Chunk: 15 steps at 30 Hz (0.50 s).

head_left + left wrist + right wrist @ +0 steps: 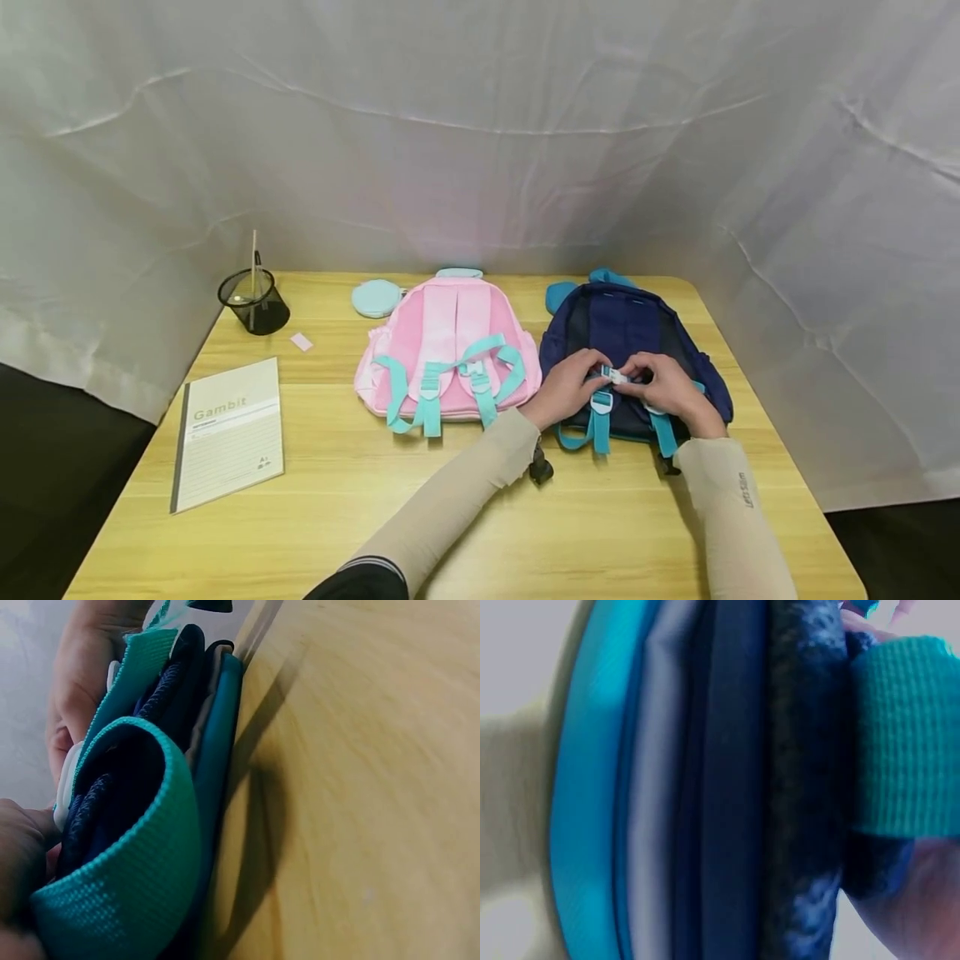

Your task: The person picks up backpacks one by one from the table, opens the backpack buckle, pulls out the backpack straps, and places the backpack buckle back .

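Navy backpack point(626, 321) lies on the wooden table point(360, 517), toward its right far part, with its shoulder-strap side facing up and its teal top handle point(611, 277) at the far end. White buckle point(616, 376) is held above the lower part of this backpack, between the two hands. Left hand point(564, 387) pinches the buckle's left end between thumb and fingers; right hand point(663, 383) pinches near its right end, fingers bent. Whether the buckle halves are fully locked cannot be told, as the fingertips cover parts of it. Teal webbing point(124, 911) bows out in a loop beside the left hand in the left wrist view; in the right wrist view, a band of it crosses in front of the right hand. A teal pouch point(561, 297) lies at the backpack's upper left. Pink backpack point(455, 312) lies just to the left, straps up, with mint webbing point(427, 414) across its lower part and a pale blue round pouch point(377, 297) beside it. Farther left: black mesh cup point(266, 317) holding a thin stick, small pink slip point(302, 342), and "Gambit" notebook point(234, 442).
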Available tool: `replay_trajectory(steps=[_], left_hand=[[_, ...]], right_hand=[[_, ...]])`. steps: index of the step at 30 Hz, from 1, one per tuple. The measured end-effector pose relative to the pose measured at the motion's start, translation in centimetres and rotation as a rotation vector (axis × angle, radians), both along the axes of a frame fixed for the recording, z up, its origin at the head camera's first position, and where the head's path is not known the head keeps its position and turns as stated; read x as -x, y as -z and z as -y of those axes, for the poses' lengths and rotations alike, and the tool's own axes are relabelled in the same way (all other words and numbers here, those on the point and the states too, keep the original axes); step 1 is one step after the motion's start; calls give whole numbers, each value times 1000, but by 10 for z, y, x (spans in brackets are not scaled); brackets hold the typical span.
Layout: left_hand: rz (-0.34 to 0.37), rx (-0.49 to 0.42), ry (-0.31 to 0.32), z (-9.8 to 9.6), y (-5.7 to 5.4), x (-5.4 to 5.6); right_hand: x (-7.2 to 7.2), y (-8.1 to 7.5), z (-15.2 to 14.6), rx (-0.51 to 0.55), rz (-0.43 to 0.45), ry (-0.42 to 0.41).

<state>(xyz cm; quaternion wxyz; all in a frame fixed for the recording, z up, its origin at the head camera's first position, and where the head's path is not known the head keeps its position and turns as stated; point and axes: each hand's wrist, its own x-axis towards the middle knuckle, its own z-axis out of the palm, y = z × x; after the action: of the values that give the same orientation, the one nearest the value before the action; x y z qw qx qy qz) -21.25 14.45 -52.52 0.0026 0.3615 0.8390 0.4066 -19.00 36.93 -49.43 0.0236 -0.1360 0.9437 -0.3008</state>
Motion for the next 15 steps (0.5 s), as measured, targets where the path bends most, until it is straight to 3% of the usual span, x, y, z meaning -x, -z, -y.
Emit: replay_trajectory(steps=[15], left_hand=[[87, -156, -22, 3, -3, 0]], right_hand=[[-6, 0, -10, 55, 57, 95]])
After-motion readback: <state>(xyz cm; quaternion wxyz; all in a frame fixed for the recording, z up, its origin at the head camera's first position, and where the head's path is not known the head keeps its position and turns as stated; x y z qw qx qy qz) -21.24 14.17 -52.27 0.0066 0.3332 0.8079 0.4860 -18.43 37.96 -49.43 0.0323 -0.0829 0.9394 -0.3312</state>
